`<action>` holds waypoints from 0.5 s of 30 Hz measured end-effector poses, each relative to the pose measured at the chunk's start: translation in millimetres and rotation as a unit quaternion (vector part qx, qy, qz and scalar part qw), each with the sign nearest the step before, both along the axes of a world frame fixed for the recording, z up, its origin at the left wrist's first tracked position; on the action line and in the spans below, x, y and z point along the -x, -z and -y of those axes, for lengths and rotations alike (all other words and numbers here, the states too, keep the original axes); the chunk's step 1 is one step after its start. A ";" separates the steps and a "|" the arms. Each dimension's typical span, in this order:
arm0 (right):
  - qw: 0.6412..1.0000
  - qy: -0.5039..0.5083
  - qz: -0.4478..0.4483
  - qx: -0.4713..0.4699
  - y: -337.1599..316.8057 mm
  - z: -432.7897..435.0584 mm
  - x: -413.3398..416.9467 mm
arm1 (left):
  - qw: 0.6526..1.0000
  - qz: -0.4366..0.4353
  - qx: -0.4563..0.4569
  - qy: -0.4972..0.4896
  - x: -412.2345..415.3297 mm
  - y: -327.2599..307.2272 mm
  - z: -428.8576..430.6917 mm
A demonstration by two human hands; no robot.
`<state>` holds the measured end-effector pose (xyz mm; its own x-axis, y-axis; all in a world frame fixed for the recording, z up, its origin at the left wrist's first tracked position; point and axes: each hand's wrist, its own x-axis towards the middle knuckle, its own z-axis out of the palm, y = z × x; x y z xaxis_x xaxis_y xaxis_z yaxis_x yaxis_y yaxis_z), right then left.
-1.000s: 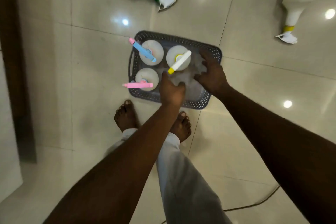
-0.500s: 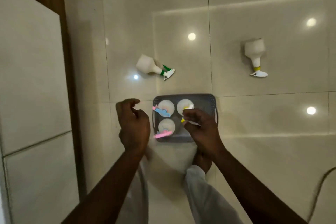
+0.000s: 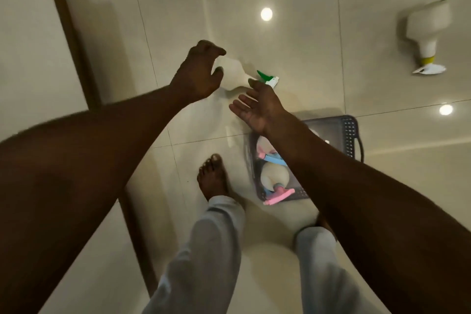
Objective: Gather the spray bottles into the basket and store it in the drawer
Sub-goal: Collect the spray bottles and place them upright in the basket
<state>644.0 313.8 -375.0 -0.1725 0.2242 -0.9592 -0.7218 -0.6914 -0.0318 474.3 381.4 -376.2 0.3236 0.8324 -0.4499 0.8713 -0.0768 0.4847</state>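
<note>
A: Left hand point(image 3: 197, 72)?
B: Fingers curled in an open claw over the base of the green-trigger bottle point(image 3: 235, 76), which lies on its side on the floor point(image 3: 293, 58). Cannot tell if it is touching yet.
A: Right hand point(image 3: 258, 107)?
B: Palm up, fingers spread, empty, just near of the same bottle.
A: Basket point(image 3: 350, 132)?
B: On the floor, near-right of the hands, bottles inside, partly hidden by the right forearm.
A: Others?
B: Yellow-collar bottle point(image 3: 427, 33) on its side, far right, well apart.
</note>
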 end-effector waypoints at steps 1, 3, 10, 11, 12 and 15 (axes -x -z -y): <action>1.000 0.003 0.002 0.008 13.5 -5.1 6.0 | 0.999 -0.008 0.012 0.035 1.2 10.9 -11.9; 0.999 0.015 0.011 0.031 38.2 -11.7 16.4 | 0.996 -0.020 0.028 0.080 0.0 31.1 -31.2; 0.996 0.062 0.026 0.056 90.9 -19.0 42.8 | 0.991 -0.032 0.126 0.044 -22.1 81.7 -59.3; 0.996 0.072 0.022 0.052 95.0 -19.0 45.0 | 0.989 -0.028 0.141 0.033 -23.9 86.8 -58.8; 0.995 0.081 0.020 0.047 97.9 -19.9 46.2 | 0.988 -0.025 0.152 0.026 -25.5 90.7 -57.8; 0.993 0.110 0.015 0.036 100.4 -23.7 48.1 | 0.987 -0.022 0.161 0.011 -26.8 93.8 -51.4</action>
